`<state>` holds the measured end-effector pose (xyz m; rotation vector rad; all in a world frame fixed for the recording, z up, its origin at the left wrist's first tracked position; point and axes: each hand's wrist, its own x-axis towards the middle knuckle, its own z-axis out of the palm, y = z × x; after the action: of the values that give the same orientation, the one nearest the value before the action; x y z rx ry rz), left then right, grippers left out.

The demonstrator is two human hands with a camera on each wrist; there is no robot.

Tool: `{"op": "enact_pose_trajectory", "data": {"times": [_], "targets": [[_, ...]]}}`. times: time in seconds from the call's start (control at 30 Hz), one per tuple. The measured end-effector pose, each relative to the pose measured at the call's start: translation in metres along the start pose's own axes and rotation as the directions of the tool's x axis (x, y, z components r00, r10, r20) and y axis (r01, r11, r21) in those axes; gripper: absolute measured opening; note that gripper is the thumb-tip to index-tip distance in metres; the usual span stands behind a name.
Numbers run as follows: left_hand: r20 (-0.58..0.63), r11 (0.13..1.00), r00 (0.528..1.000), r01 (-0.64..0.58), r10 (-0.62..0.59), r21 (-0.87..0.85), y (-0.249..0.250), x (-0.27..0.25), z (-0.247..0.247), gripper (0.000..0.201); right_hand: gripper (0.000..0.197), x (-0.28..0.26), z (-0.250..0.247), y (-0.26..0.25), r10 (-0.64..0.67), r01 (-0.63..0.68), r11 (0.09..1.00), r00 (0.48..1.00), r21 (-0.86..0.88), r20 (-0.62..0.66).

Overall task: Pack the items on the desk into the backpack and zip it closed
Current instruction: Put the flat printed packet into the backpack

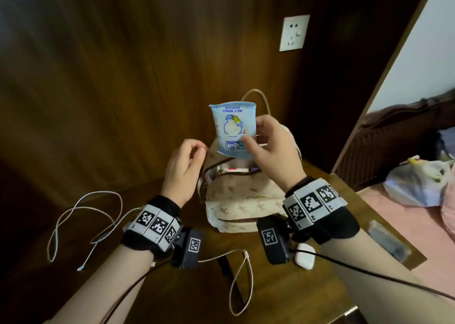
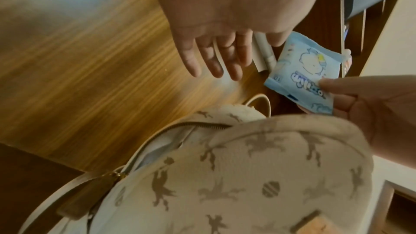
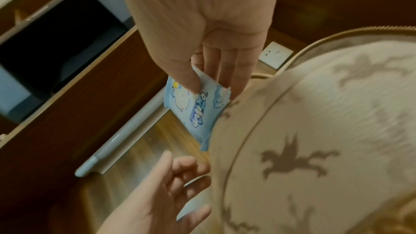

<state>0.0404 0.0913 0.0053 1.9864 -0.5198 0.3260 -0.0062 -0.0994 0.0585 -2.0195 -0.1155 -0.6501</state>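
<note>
Right hand (image 1: pixel 273 149) pinches the wet wipes pack (image 1: pixel 233 129) above the open backpack (image 1: pixel 243 200) at the desk's (image 1: pixel 320 274) back edge; left hand (image 1: pixel 183 168) loosely curled, empty, beside it.

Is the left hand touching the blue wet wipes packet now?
Apart. In the left wrist view the left hand shows bare wood between its fingers and the blue wet wipes packet, which the right hand pinches.

My forearms are bare. Behind each hand I wear a black wristband (image 1: pixel 157 227) ringed with white blocks of black-and-white square codes, a black camera box (image 1: pixel 274 240) beneath, trailing a dark cable (image 1: pixel 369 270).
</note>
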Motion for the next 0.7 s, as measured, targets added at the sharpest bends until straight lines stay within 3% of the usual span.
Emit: {"op": "enact_pose_trajectory", "data": {"times": [0.17,0.33,0.43,0.53,0.7], "targets": [[0.118,0.975,0.990,-0.099,0.077,0.199,-0.003,0.009,0.026,0.039,0.017,0.006,-0.023,0.022,0.029,-0.029,0.999,1.000,-0.026,-0.002],[0.187,0.972,0.978,-0.126,0.088,0.201,-0.009,0.015,0.042,0.011,0.016,-0.001,-0.037,0.039,0.094,-0.095,0.995,0.995,0.042,0.034],[0.174,0.947,0.967,-0.224,0.187,0.231,-0.021,0.020,0.040,0.020,0.016,-0.007,-0.039,0.052,0.153,-0.156,0.986,0.987,0.057,0.047],[0.242,0.918,0.944,-0.286,0.222,0.274,-0.026,0.022,0.038,0.038,0.017,-0.014,-0.035,0.064,0.203,-0.208,0.977,0.974,0.038,0.096],[0.373,0.878,0.892,-0.375,0.254,0.299,-0.026,0.016,0.039,0.068,0.015,-0.024,-0.030,0.077,0.284,-0.257,0.956,0.934,-0.144,0.217]]}}
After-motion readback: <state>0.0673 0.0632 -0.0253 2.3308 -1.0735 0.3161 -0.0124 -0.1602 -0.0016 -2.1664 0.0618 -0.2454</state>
